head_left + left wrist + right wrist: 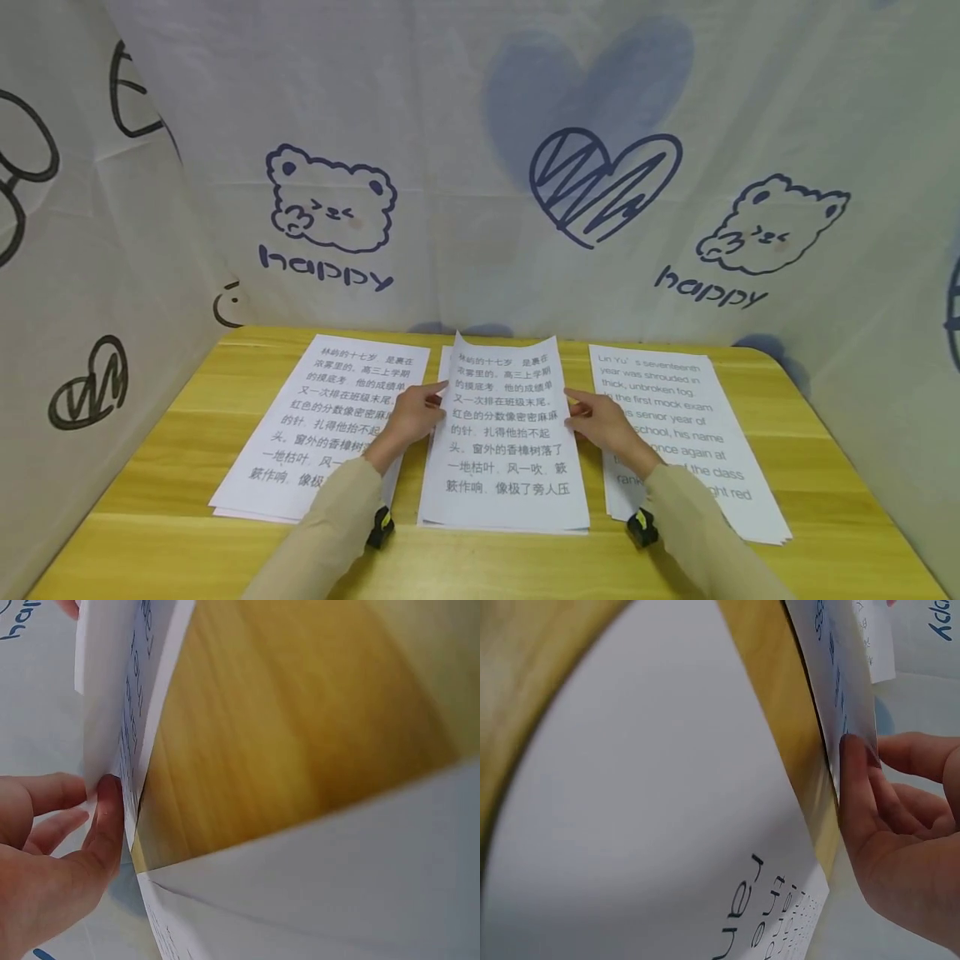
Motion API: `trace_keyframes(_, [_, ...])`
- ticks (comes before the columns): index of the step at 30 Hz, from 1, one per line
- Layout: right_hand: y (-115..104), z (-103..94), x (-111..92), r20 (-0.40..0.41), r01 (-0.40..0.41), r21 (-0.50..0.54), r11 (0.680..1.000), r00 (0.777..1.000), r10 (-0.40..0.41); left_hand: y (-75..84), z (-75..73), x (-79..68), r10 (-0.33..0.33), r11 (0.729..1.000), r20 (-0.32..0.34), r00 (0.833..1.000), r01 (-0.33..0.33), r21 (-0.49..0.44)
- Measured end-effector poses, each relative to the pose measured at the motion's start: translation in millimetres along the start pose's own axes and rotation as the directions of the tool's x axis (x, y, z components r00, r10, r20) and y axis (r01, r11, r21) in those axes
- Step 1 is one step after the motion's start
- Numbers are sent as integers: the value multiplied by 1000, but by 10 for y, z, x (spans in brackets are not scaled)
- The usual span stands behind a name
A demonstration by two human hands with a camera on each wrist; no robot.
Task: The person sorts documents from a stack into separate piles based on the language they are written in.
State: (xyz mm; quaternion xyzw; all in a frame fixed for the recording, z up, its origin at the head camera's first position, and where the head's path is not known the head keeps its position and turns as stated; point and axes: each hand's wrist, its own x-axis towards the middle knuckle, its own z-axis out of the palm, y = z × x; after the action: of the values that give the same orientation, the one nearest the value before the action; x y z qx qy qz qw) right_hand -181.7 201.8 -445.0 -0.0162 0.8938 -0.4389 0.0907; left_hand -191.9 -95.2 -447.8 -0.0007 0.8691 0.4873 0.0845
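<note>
A white sheet of paper [502,433] printed with Chinese text is held at the middle of the table, its top corners curling upward. My left hand [408,421] pinches its left edge between thumb and fingers, as the left wrist view also shows with the hand [60,855] against the paper. On the opposite edge my right hand [607,423] pinches the same sheet; in the right wrist view the thumb of that hand [904,840] presses its printed face. Beneath the held sheet, edges of other paper show.
On the left lies a paper stack [300,433] with Chinese text, partly behind my left arm. A stack of English-printed pages [675,387] lies at right, partly covered by my right arm. The yellow wooden table [135,533] meets a patterned white cloth [465,233] behind.
</note>
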Motion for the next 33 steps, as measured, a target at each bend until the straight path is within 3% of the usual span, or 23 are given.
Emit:
trace_keyframes(4, [-23,-11,-6,-20,-22,95,995,1000,24,2,-23,-7,-22,999,-21,1000,22,-34])
trace_keyframes(11, [-58,-75,-34,-31,-71,248,966,996,81,-10,-96,-32,-63,982,-52,997,53,-179])
trace_keyframes(14, [-86,-91,-50,-45,-87,306,948,993,106,-46,-123,-42,-75,961,-35,997,63,-268])
trace_keyframes(20, [-147,-88,-64,-55,-95,355,930,991,122,-85,-204,-64,-121,893,7,993,112,-437])
trace_keyframes(24, [-235,-29,-11,-59,-85,374,924,992,115,-88,-352,-38,-132,885,27,991,130,-447])
trace_keyframes(33, [-472,323,202,-67,-76,380,922,992,110,-236,-757,51,-153,911,54,987,162,-381])
